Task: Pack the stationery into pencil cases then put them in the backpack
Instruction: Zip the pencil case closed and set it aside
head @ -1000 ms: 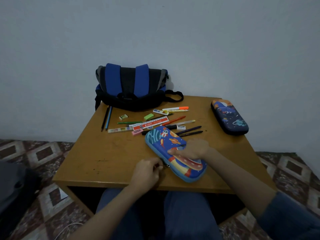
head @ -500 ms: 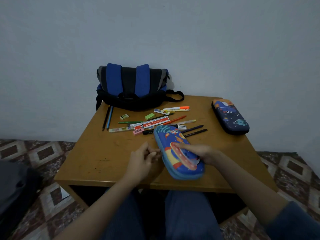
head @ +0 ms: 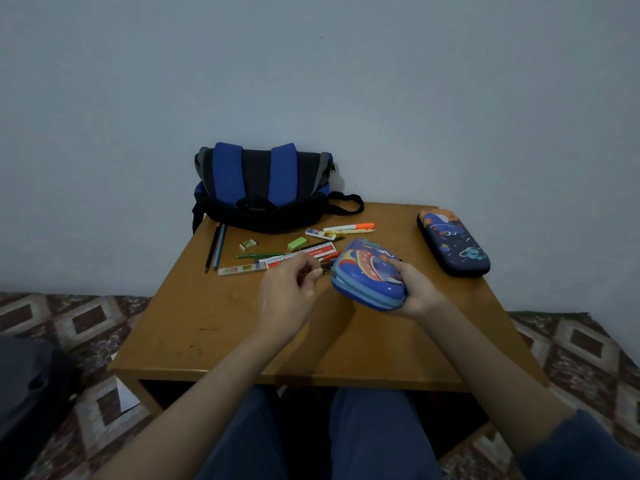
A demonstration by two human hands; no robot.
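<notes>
Quick update: a second ago the blue pencil case [head: 369,273] lay flat and slantwise on the surface [head: 207,323] in front of the backpack [head: 263,188]. Now I've swung it round so its long side points at the backpack, and its near end is tipped up off the wood.

My right hand [head: 415,292] has a full grip on that near end, fingers curled underneath and thumb over the lid. My left hand [head: 287,291] has come up from the near edge. It's pinching the small dark zip pull [head: 327,270] at the corner of the case on the backpack's left-hand side.

So I reckon I'm mid-unzip, running the zip round the corner. I can't see a gap in the lid yet, so I can't say how far open it is.

Nothing is packed so far. The ruler [head: 301,256], green eraser [head: 297,243], orange marker [head: 349,226] and pencils [head: 216,245] are still scattered just in front of the backpack. The dark pencil case [head: 453,242] sits closed, well off to the backpack's right. Once the lid flips open, the loose stuff is right beside it for loading.
</notes>
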